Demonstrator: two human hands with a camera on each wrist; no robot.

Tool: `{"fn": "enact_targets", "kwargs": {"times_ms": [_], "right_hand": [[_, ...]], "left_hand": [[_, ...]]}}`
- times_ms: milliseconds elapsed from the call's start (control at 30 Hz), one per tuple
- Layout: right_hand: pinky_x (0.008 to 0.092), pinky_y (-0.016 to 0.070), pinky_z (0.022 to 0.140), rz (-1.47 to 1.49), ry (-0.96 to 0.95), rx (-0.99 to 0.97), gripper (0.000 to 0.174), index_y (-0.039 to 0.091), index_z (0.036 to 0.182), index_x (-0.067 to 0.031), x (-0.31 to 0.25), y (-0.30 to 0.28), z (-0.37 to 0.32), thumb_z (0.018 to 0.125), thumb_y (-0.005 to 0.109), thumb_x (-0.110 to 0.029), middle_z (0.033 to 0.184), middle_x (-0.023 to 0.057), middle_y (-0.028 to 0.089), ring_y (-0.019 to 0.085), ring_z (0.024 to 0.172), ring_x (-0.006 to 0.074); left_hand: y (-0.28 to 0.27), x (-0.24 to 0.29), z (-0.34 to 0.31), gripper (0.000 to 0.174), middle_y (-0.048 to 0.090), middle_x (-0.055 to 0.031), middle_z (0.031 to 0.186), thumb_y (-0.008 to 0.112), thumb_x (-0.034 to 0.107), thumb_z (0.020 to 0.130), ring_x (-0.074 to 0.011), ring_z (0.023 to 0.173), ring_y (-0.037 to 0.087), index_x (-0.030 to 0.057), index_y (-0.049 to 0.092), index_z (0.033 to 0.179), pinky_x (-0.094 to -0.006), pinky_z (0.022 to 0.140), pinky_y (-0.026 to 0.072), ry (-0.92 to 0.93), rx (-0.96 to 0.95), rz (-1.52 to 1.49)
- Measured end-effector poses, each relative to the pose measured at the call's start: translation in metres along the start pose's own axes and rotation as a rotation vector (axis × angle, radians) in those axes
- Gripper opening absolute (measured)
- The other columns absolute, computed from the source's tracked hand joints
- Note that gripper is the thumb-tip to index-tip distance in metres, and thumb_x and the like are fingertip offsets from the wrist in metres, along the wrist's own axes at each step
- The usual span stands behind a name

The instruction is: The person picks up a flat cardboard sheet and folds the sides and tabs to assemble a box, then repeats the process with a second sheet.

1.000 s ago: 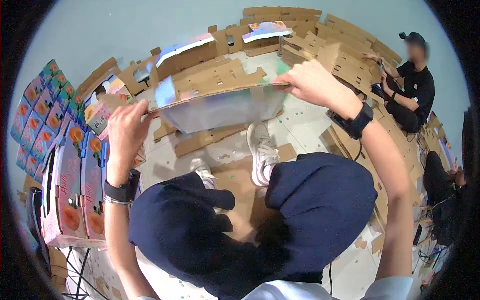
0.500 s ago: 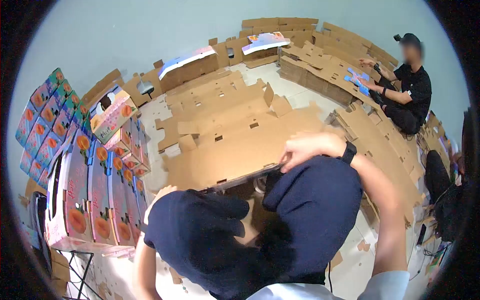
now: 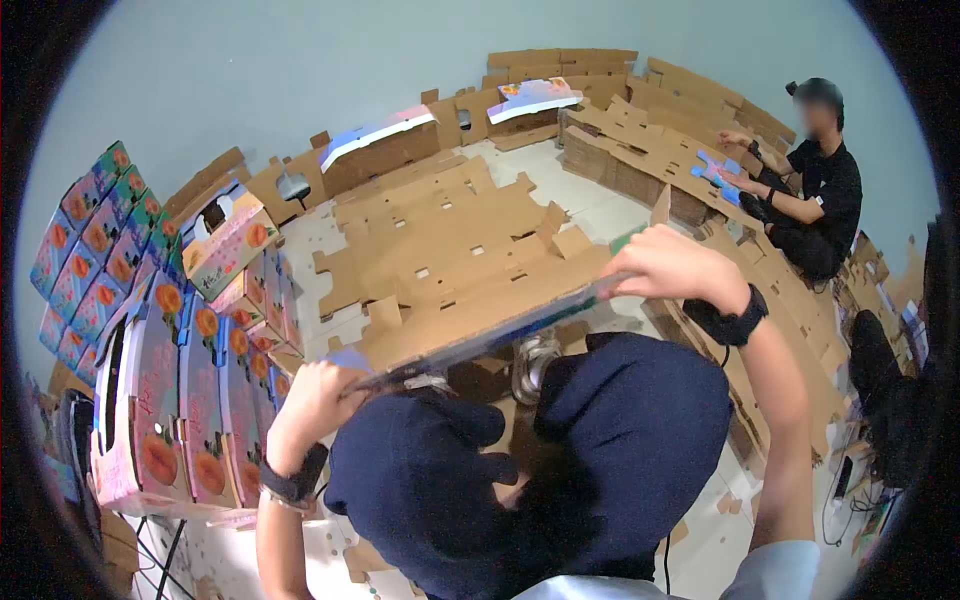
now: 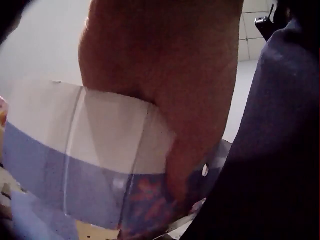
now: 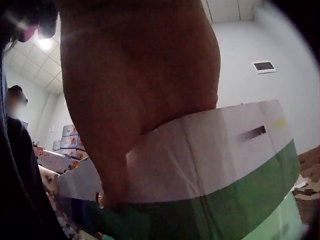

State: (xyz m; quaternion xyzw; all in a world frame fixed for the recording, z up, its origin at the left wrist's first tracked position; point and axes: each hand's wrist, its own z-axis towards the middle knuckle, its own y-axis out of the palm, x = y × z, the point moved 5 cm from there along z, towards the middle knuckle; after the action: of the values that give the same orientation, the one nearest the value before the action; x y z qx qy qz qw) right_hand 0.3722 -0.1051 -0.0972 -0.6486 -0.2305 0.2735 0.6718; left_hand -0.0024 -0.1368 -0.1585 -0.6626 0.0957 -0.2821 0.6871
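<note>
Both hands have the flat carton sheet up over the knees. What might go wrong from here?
1. The left hand and right hand grip the cardboard sheet only at its end edges, so the wide span between them may buckle or slip free.
2. The stacked printed boxes stand close beside the left arm; a wide swing of the sheet could knock them.
</note>
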Motion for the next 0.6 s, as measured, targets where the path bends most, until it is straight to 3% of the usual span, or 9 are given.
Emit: {"fn": "enact_targets", "kwargs": {"times_ms": [33,167,200,300,367,433,500,533,600], "right_hand": [[0.0412,0.0473,0.063,-0.021,-0.007,0.015,0.018,0.071,0.092,-0.0198,-0.001,-0.002,-0.004,0.08,0.062,-0.03,0.075,0.0119,0.065,0.062,0.074,0.0316],[0.0412,0.0479,0.064,0.08,0.05,-0.104,0.018,0.072,0.091,-0.0209,0.005,-0.007,-0.001,0.079,0.063,-0.031,0.073,0.0124,0.064,0.062,0.074,0.0316],[0.0396,0.0482,0.063,0.008,-0.043,0.013,0.016,0.07,0.09,-0.0175,0.021,-0.006,0.008,0.08,0.061,-0.026,0.076,0.0118,0.065,0.062,0.072,0.0317],[0.0411,0.0489,0.063,-0.117,-0.071,0.189,0.016,0.069,0.089,-0.0155,0.065,-0.031,0.077,0.077,0.061,-0.023,0.073,0.0123,0.064,0.062,0.071,0.0327],[0.0404,0.0502,0.063,-0.48,0.111,0.314,0.017,0.068,0.089,-0.0153,0.08,-0.066,0.123,0.075,0.059,-0.013,0.076,0.011,0.065,0.062,0.073,0.0314],[0.0361,0.0517,0.063,-0.393,-0.037,0.826,0.023,0.068,0.093,-0.0163,0.068,-0.121,0.13,0.074,0.059,-0.008,0.081,0.0087,0.067,0.064,0.074,0.028],[0.0365,0.0526,0.068,-0.592,-0.001,1.153,0.026,0.068,0.095,-0.0139,0.05,-0.158,0.116,0.074,0.056,-0.003,0.088,0.0077,0.068,0.065,0.082,0.0252],[0.0365,0.0526,0.068,-0.578,0.006,1.142,0.026,0.068,0.095,-0.0139,0.047,-0.168,0.113,0.074,0.056,-0.003,0.088,0.0077,0.068,0.065,0.082,0.0252],[0.0341,0.053,0.072,-0.655,-0.13,1.466,0.032,0.068,0.1,-0.0158,0.037,-0.174,0.099,0.074,0.056,-0.001,0.094,0.0049,0.068,0.066,0.086,0.0231]], "left_hand": [[0.001,0.005,-0.002,0.018,0.061,-0.0196,0.072,0.067,0.02,0.073,-0.0366,0.072,0.06,0.0053,0.066,0.084,-0.042,0.063,0.049,0.078,0.045,-0.003],[0.004,0.003,0.006,0.015,0.06,-0.0189,0.07,0.063,0.02,0.075,-0.037,0.07,0.06,0.0062,0.066,0.08,-0.0435,0.062,0.0485,0.08,-0.01,0.011],[0.006,-0.005,0.017,0.013,0.06,-0.0184,0.069,0.062,0.019,0.074,-0.0369,0.068,0.06,0.0073,0.066,0.079,-0.0437,0.061,0.0482,0.118,0.04,0.013],[-0.018,-0.037,0.074,0.014,0.061,-0.0167,0.068,0.061,0.014,0.072,-0.0358,0.066,0.06,0.0084,0.067,0.083,-0.0435,0.061,0.048,0.07,0.229,0.146],[-0.065,-0.042,0.106,0.02,0.064,-0.0148,0.073,0.058,0.009,0.07,-0.0335,0.067,0.062,0.0097,0.068,0.088,-0.0419,0.061,0.0487,0.051,0.452,0.268],[-0.111,-0.076,0.123,0.029,0.067,-0.0132,0.084,0.058,0.005,0.068,-0.0312,0.073,0.064,0.0114,0.068,0.094,-0.0398,0.065,0.0499,-0.002,0.831,0.295],[-0.162,-0.059,0.114,0.037,0.067,-0.0127,0.096,0.057,0.002,0.067,-0.0294,0.082,0.065,0.0113,0.068,0.101,-0.0379,0.07,0.0501,0.096,1.148,0.448],[-0.18,-0.041,0.109,0.039,0.066,-0.0122,0.103,0.056,-0.003,0.07,-0.0263,0.091,0.065,0.0101,0.067,0.105,-0.035,0.076,0.0502,0.126,1.212,0.454],[-0.197,-0.014,0.105,0.043,0.065,-0.0114,0.111,0.055,-0.007,0.074,-0.0237,0.1,0.064,0.0087,0.065,0.112,-0.0321,0.082,0.0499,0.196,1.311,0.476]]}}
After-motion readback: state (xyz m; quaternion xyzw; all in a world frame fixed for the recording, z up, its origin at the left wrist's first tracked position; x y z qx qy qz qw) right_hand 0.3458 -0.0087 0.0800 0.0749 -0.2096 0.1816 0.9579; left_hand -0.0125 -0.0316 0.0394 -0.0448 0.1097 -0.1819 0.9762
